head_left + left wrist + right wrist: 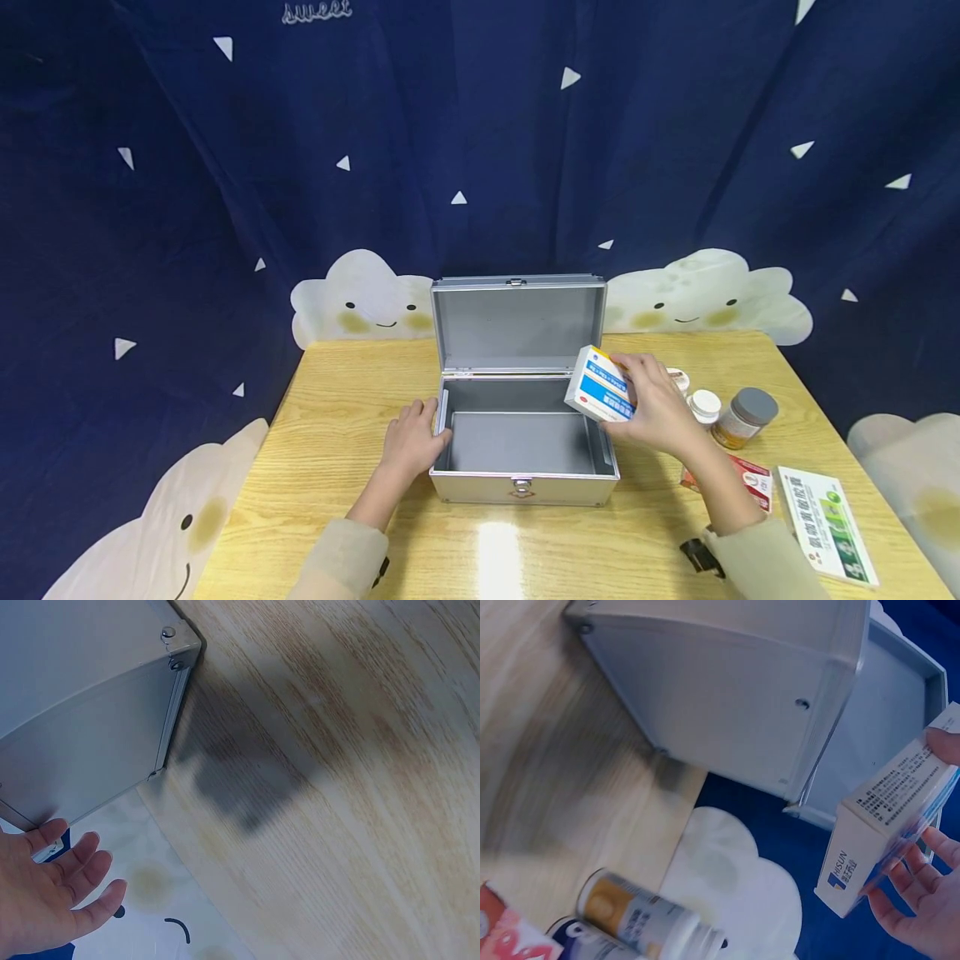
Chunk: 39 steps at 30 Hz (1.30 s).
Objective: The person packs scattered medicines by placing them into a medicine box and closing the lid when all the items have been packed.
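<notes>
A silver metal case (525, 489) stands on the table with its lid (517, 329) raised; the inside shows a bare grey floor. My left hand (415, 437) is at the case's left rim, thumb hooked over it and fingers along the outside. In the left wrist view the fingers (86, 859) of this hand look loosely bent beside the case wall. My right hand (656, 408) grips a white and blue medicine box (600, 387), tilted, over the case's right rear corner. The right wrist view shows thumb and fingers on opposite faces of this medicine box (889, 814).
Right of the case stand a grey-capped bottle (746, 417) and white-capped bottles (705, 406). Nearer lie a red box (753, 482), partly behind my right forearm, and a white and green medicine box (825, 521). A dark blue curtain (510, 167) hangs behind the wooden table (337, 383).
</notes>
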Each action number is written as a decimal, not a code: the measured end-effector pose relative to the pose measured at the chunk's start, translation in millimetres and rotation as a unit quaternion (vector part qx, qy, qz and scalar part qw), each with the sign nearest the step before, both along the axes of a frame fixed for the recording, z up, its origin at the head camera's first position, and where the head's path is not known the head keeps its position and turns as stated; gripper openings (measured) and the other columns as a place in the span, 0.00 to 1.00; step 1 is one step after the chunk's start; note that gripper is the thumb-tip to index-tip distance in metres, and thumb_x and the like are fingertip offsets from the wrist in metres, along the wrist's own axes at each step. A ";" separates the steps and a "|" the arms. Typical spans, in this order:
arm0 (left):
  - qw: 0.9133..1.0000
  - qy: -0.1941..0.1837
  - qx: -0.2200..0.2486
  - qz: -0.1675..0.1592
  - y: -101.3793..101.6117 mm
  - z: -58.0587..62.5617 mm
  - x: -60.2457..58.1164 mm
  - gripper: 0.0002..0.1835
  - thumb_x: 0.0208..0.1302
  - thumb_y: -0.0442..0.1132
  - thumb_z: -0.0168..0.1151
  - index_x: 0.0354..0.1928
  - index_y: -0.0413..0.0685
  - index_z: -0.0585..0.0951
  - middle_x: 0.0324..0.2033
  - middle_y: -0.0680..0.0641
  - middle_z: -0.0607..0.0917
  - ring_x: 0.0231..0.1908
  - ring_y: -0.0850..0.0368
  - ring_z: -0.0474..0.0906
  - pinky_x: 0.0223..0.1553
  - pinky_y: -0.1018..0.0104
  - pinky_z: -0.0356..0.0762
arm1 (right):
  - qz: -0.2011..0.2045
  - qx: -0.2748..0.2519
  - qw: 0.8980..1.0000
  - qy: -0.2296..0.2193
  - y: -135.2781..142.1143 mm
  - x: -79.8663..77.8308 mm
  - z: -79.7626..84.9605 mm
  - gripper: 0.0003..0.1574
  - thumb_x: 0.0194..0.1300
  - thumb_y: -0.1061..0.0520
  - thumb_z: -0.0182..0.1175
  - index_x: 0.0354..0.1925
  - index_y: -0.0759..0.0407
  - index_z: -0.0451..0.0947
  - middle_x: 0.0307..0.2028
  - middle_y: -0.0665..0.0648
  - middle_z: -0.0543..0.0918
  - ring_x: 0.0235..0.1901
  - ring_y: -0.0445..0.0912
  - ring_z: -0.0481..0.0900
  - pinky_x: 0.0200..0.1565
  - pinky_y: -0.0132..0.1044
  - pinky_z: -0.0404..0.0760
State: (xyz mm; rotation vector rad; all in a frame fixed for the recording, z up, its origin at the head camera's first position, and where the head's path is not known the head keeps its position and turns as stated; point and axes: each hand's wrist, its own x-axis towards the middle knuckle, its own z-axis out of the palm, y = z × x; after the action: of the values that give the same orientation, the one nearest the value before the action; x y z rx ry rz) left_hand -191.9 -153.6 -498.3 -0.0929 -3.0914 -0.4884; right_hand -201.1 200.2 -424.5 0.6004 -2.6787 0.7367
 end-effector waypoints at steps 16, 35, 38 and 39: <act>1.000 -0.007 0.007 0.001 0.1 0.0 -0.4 0.33 0.56 0.52 0.53 0.62 0.44 0.67 0.52 0.39 0.73 0.55 0.42 0.67 0.51 0.44 0.65 | 0.058 0.038 0.997 -0.018 -42.6 -16.7 6.1 0.59 0.26 0.47 0.75 0.59 0.58 0.62 0.51 0.62 0.67 0.50 0.55 0.65 0.51 0.54 0.66; 1.000 -0.007 0.004 -0.001 0.4 0.3 -0.2 0.32 0.55 0.52 0.53 0.62 0.44 0.67 0.51 0.39 0.73 0.54 0.43 0.67 0.49 0.44 0.66 | 0.093 0.084 0.991 -0.043 -71.8 -26.0 -19.4 0.60 0.26 0.44 0.76 0.60 0.58 0.64 0.50 0.59 0.70 0.49 0.53 0.68 0.51 0.52 0.69; 1.000 -0.009 0.003 -0.001 0.5 0.6 -0.3 0.33 0.55 0.52 0.53 0.62 0.44 0.67 0.52 0.39 0.73 0.54 0.42 0.67 0.50 0.44 0.66 | 0.101 0.093 0.989 -0.046 -73.9 -26.6 -24.3 0.61 0.25 0.44 0.76 0.60 0.59 0.64 0.50 0.60 0.70 0.50 0.54 0.68 0.51 0.53 0.69; 1.000 -0.010 0.004 -0.001 0.5 0.8 -0.2 0.33 0.55 0.52 0.53 0.62 0.44 0.67 0.52 0.38 0.73 0.54 0.42 0.67 0.50 0.44 0.66 | 0.105 0.096 0.989 -0.047 -74.5 -26.9 -25.9 0.61 0.25 0.44 0.77 0.60 0.60 0.64 0.51 0.60 0.70 0.50 0.54 0.68 0.52 0.54 0.68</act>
State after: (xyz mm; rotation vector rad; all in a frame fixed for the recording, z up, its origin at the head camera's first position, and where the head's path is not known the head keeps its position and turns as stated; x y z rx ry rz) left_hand -192.1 -153.1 -497.5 -0.0904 -3.1081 -0.5037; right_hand -228.0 125.7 -450.4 0.9289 -2.8247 0.5731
